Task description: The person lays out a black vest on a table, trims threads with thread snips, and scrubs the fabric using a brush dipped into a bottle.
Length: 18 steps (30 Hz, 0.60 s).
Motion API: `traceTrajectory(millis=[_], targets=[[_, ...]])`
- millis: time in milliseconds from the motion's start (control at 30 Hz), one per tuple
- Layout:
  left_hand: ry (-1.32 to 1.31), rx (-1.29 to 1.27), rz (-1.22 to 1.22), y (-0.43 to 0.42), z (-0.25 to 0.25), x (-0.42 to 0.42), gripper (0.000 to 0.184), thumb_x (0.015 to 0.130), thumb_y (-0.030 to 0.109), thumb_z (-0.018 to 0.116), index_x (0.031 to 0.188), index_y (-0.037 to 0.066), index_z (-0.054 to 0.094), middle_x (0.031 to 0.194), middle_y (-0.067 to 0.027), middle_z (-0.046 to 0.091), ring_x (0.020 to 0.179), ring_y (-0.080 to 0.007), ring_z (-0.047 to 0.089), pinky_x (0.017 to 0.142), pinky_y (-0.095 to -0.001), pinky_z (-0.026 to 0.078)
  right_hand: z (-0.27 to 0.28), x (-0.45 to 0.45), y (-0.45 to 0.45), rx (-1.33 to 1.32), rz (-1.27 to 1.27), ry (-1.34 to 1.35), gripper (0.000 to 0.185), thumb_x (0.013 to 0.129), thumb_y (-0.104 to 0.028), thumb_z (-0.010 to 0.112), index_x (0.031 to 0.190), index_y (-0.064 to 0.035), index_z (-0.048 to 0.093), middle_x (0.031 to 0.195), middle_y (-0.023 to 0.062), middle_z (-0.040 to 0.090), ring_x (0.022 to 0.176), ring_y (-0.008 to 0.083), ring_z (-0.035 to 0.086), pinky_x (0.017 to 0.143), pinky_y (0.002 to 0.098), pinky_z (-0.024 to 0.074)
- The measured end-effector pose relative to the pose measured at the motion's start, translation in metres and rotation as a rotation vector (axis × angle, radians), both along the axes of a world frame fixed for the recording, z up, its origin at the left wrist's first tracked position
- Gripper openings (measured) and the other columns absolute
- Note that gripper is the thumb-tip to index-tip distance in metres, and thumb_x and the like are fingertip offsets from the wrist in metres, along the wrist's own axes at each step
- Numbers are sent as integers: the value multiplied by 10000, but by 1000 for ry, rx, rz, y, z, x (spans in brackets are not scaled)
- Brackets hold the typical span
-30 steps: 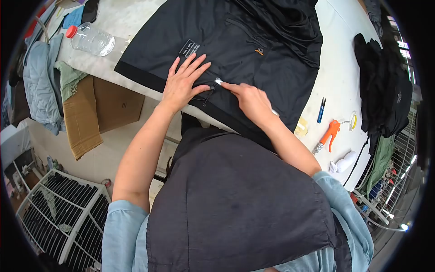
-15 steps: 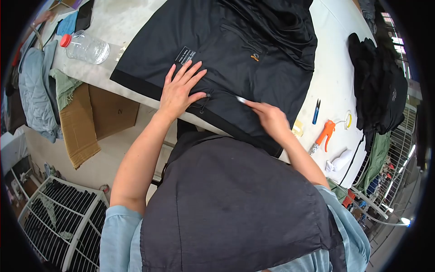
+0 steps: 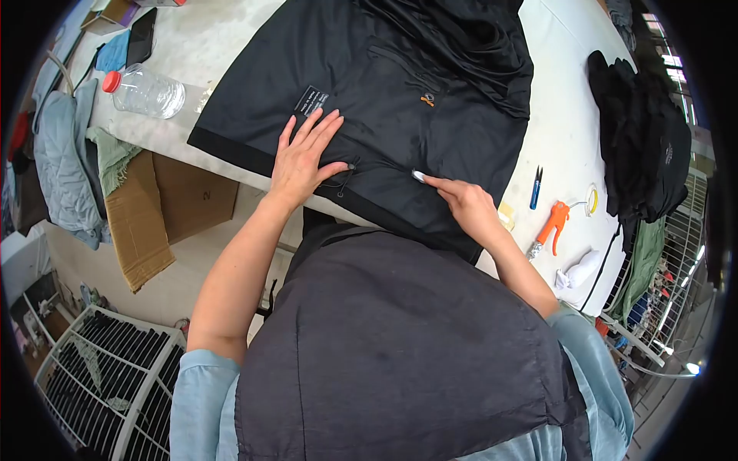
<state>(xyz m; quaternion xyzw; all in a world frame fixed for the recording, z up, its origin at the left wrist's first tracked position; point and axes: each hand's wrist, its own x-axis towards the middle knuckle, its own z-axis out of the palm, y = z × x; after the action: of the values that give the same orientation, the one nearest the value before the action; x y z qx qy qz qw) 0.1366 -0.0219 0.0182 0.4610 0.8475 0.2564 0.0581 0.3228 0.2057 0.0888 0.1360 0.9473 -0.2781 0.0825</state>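
Note:
A black garment [image 3: 384, 107] lies spread on the white table, its hem along the near edge. My left hand [image 3: 301, 163] rests flat on it with fingers spread, below a printed label [image 3: 310, 100] and beside a thin drawstring loop [image 3: 343, 187]. My right hand [image 3: 467, 206] is closed around a small white-tipped tool [image 3: 418, 176], whose tip touches the fabric right of my left hand; the rest of it is hidden. A small orange tag [image 3: 427, 100] sits higher up on the garment.
To the right lie blue snips [image 3: 536, 189], an orange air gun [image 3: 555, 225] and a white cloth bundle [image 3: 581, 269]. Dark clothes [image 3: 642, 146] hang beyond. At the left are a bottle [image 3: 150, 91], a phone [image 3: 141, 35] and a cardboard box [image 3: 138, 219].
My right hand has slid the white-tipped tool to the right and slightly down across the garment, away from my left hand. My left hand has stayed flat on the fabric.

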Motion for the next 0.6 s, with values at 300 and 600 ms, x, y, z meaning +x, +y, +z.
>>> traceTrajectory(millis=[300, 600], targets=[[-28, -20, -9, 1, 2, 0, 725, 746, 301, 729, 1384, 150, 422, 1457, 28, 398, 1381, -192, 299, 1136, -441, 168, -22, -4, 13, 113, -8, -32, 529, 820, 9, 501, 1264, -269, 574, 952, 115, 657, 831, 298, 651, 698, 387, 524], [-112, 63, 37, 61, 9, 71, 870, 662, 341, 786, 1393, 97, 383, 1414, -40, 438, 1352, -188, 347, 1125, -469, 178, -41, -1, 9, 173, 118, 209, 565, 783, 20, 536, 1237, -311, 598, 706, 80, 535, 622, 261, 614, 587, 382, 514]])
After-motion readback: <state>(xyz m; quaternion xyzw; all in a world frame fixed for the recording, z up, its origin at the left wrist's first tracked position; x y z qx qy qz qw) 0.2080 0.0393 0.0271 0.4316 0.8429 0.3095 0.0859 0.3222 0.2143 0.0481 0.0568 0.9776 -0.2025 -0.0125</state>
